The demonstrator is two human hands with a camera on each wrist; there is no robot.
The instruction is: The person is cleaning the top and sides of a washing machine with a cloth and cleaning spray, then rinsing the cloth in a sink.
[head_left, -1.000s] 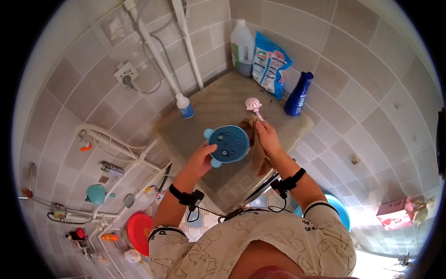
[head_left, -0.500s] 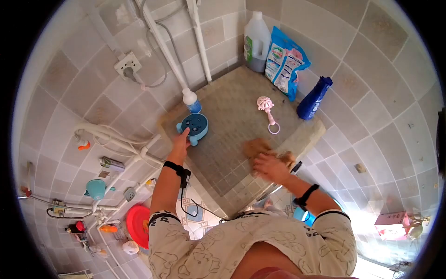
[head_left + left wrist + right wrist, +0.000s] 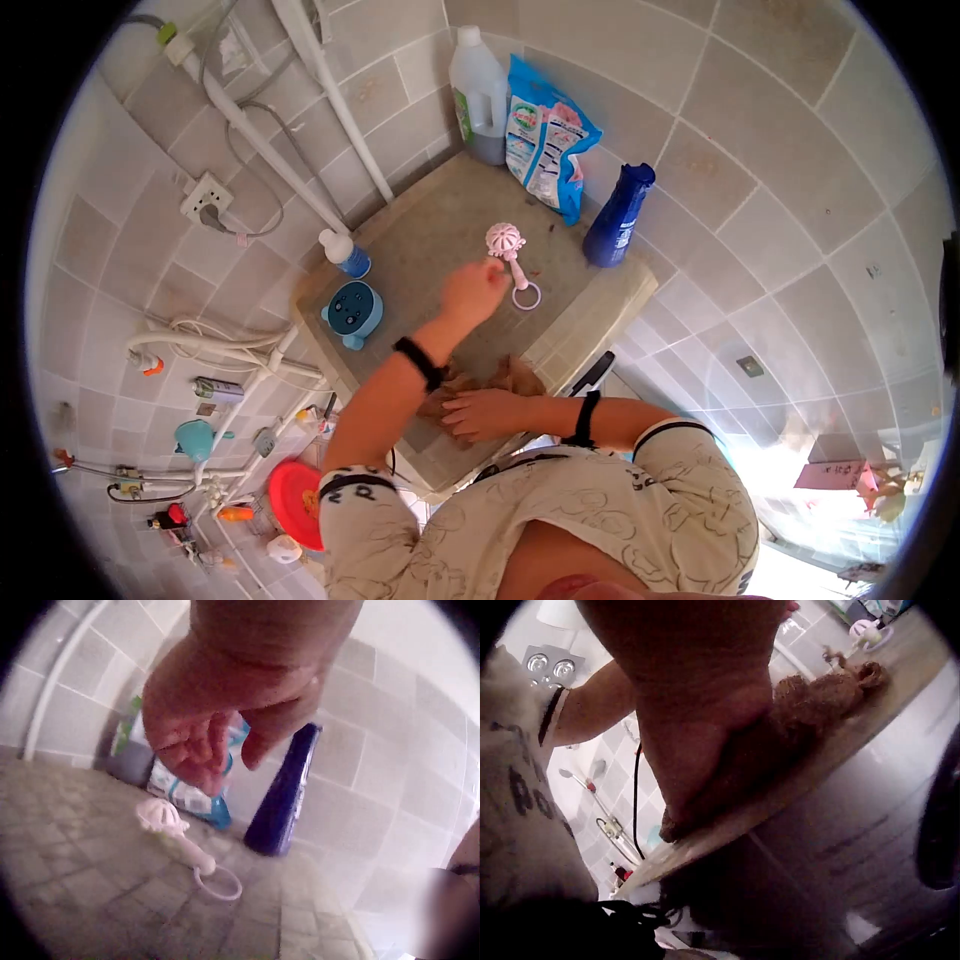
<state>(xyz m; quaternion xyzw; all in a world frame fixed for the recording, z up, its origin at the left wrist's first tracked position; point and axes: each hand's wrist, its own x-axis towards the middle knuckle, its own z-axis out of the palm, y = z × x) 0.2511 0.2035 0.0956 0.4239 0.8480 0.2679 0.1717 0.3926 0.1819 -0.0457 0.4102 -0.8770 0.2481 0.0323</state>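
My left hand (image 3: 474,298) hovers over the tiled counter (image 3: 430,240), fingers loosely bent, holding nothing. Close to its fingertips lies a pink rattle (image 3: 506,241) with a ribbed round head and a ring at the handle's end. The left wrist view shows that rattle (image 3: 161,816) below the hand, apart from it. At the counter's near edge my right hand (image 3: 487,413) presses with extended fingers on a crumpled brown cloth (image 3: 515,377). Seen from the right wrist, the cloth (image 3: 817,701) bunches up beyond the hand. A blue round container with ear-like knobs (image 3: 355,309) stands at the left.
Behind the blue container is a small white-capped bottle (image 3: 347,254). Along the back wall stand a translucent jug (image 3: 480,100), a blue detergent bag (image 3: 545,140) and a dark blue bottle (image 3: 620,215). A red basin (image 3: 295,505) sits low at the left.
The left hand has set the blue container down at the left and moved over toward the rattle. The right hand let go of the rattle and slid the cloth left along the near edge.
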